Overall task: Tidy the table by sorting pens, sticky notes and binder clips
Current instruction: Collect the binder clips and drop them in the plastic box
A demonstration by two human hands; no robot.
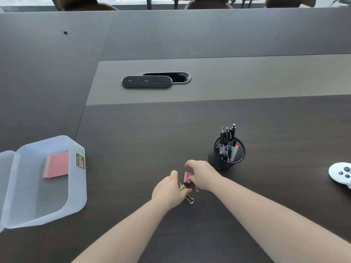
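Both hands meet low on the dark table, just left of a black mesh pen cup point(218, 160) holding several pens point(227, 141). My left hand point(169, 190) pinches a yellow-green binder clip point(183, 187) whose wire handle sticks out toward me. My right hand point(202, 174) grips a pink binder clip point(186, 177) between thumb and fingers. The two clips lie close together, almost touching. At the left stands an open translucent plastic box point(76, 198) with a pad of pink sticky notes point(57, 165) inside.
A black oval device point(146, 81) lies beside a cable port point(178, 76) in the table's middle strip. A white controller point(341, 174) rests at the right edge. Chairs stand beyond the far edge. A small dark speck point(65, 32) sits far left.
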